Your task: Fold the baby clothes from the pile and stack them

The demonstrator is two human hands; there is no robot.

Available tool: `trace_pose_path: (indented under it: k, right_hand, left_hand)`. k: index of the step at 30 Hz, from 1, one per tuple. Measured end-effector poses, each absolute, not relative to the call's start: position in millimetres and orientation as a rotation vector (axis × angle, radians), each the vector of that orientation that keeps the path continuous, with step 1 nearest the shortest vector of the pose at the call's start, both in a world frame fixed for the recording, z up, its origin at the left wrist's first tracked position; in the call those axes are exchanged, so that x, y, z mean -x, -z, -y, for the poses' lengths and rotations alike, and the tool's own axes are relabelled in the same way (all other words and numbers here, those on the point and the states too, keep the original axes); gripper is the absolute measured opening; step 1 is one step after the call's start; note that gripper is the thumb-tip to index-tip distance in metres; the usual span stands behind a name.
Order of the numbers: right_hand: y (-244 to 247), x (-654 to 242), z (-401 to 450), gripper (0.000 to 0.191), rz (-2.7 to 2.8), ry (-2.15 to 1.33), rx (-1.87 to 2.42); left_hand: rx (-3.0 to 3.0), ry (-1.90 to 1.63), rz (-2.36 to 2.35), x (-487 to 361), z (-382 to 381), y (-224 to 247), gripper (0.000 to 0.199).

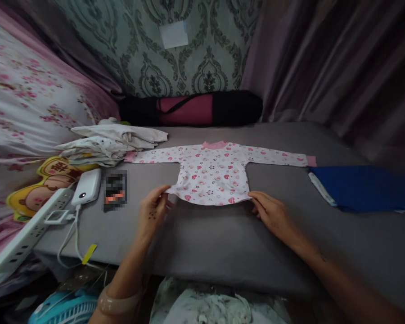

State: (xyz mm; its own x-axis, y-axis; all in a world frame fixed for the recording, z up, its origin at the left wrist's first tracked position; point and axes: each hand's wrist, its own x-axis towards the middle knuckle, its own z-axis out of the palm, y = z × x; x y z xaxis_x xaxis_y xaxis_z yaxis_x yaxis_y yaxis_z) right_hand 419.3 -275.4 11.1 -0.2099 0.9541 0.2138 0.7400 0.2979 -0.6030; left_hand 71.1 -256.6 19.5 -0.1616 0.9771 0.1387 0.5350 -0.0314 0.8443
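Evenly, the left hand (154, 208) and the right hand (270, 212) gripped the two lower corners of a small long-sleeved shirt (212, 173), each with the hem pinched between thumb and fingers. The left hand had the corner on the left, the right hand the one opposite, and the hem hung in a shallow curve between them. A pale bangle (119, 302) circled the left forearm.

The shirt lay spread on a grey-covered surface (211, 245), white with a print of hearts and flowers, its pink collar (214, 145) pointing away from the person and its sleeves stretched out to either side. The cuff on the right ended just beside a blue cloth (367, 189); the one on the left reached the edge of a heap of pale clothes (118, 139).

Nearer the left hand lay a dark item (114, 191), blurred beyond recognition. Past it were a white power bank (87, 186) with a cable plugged in, a white power strip (29, 236) and a yellow plush toy (42, 186). At the far edge, a long black and dark-pink bag (189, 109) rested against the patterned wall (207, 58), with purplish curtains (290, 58) on the right.
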Motion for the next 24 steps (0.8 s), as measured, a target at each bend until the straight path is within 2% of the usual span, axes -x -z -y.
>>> trace_pose_path:
  k: [5,13,18,24]
  right_hand:
    - [-16,-421,268,0.03,2.118,-0.286,1.339]
    - [-35,-432,262,0.032,2.503,0.132,1.26]
    - [-26,-435,263,0.03,2.633,0.095,1.107]
    - [-22,-442,263,0.036,2.677,-0.124,1.101]
  left_hand:
    - [-2.065,-1.076,-1.586,-62,246,-30,0.028]
    - [-2.661,-0.509,-1.361,-26,236,-35,0.031]
    - [-2.73,-0.343,-1.286,-13,234,-21,0.029]
    - [-2.656,-0.221,-1.204,-12,236,-32,0.033]
